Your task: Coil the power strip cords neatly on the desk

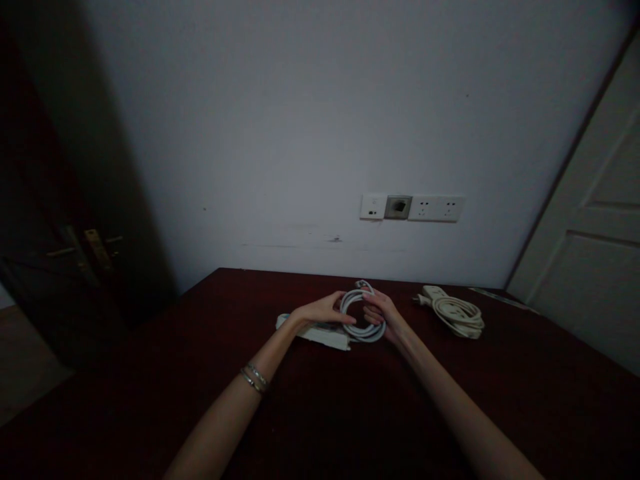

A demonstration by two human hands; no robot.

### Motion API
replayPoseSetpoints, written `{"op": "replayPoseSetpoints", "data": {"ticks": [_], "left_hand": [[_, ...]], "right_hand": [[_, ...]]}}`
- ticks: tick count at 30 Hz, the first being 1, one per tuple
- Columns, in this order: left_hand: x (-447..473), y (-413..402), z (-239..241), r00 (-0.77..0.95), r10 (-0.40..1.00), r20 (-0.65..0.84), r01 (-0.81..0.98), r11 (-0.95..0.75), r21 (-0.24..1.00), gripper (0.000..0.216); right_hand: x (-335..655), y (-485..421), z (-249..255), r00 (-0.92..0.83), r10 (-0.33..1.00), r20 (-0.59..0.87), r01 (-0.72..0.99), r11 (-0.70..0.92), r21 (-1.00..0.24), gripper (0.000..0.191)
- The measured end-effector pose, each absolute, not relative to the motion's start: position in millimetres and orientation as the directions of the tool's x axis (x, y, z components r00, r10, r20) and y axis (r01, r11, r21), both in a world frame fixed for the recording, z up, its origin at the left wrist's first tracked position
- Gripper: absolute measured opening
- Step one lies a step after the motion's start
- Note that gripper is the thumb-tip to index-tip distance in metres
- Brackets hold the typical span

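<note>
A white power cord (367, 333) is wound in a round coil above the dark red table. My left hand (327, 309) has its thumb and fingers closed around the coil's left side. On the right side, my right hand (381, 309) grips the loops, its fingers curled through the middle. The cord's end, which looks like a plug (361, 285), sticks up at the top of the coil. Behind and below my left hand lies a white power strip (325, 336), partly covered by the hand and wrist.
A second power strip with its coiled cord (456, 313) lies farther right on the table (320, 413). Wall sockets (434, 209) are set above the table's back edge. A dark door with a handle (97, 248) stands at left, a pale door (595, 220) at right.
</note>
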State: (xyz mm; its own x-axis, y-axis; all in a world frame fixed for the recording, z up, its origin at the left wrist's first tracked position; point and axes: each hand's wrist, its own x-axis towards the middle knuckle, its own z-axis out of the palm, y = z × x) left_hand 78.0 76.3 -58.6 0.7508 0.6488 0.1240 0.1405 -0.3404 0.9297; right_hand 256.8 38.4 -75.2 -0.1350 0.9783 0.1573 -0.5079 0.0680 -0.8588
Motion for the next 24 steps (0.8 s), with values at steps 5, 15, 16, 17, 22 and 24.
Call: {"op": "replayPoseSetpoints", "data": {"ticks": [5,15,16,17,22,24], "left_hand": [[94,75,-68,0.644,0.756,0.118,-0.041,-0.119,0.992,0.039],[111,73,-84,0.349,0.927,0.139,-0.228,-0.060,0.972,0.034],[112,73,-86,0.354,0.924,0.148,-0.219,-0.072,0.973,0.034],[112,73,-88,0.361,0.919,0.160,-0.207,-0.089,0.974,0.034],[113,71,-90,0.418,0.899,0.133,-0.122,-0.089,0.988,0.033],[111,70,-88,0.447,0.889,0.103,-0.111,-0.059,0.992,0.032]], "right_hand": [[253,44,-79,-0.050,0.984,0.169,-0.499,0.122,-0.858,0.033],[243,47,-86,0.073,0.990,0.123,-0.369,0.142,-0.919,0.041],[243,47,-87,0.091,0.988,0.122,-0.354,0.147,-0.924,0.041],[242,47,-87,0.108,0.987,0.123,-0.340,0.153,-0.928,0.042],[241,47,-88,0.186,0.970,0.155,-0.270,0.202,-0.941,0.045],[241,46,-88,0.208,0.962,0.176,-0.239,0.225,-0.945,0.042]]}}
